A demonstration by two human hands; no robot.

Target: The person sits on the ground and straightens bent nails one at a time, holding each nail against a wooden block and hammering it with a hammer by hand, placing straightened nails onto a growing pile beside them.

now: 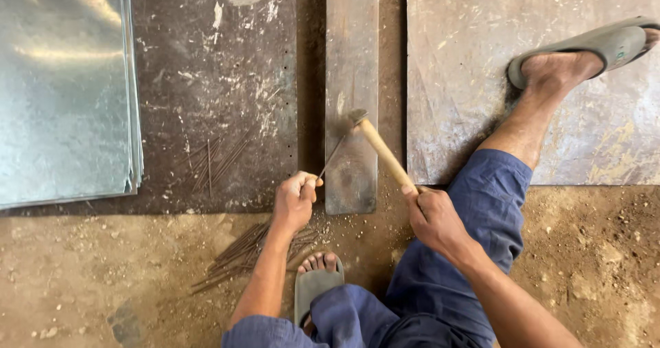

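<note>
A thin metal rod (333, 157) lies slanted on a narrow steel bar (351, 59) on the floor, the left hand (294, 200) pinching its near end while the right hand (434, 219) grips a wooden-handled hammer (377, 144) whose head meets the rod's far tip, with loose rods (240, 255) heaped near left and stacked metal sheets (65, 87) far left.

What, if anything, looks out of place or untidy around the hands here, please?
Thin metal rods lie scattered loose on the dirt floor beside the left hand, with a few more strewn on the dark board. Otherwise nothing stands out.
</note>
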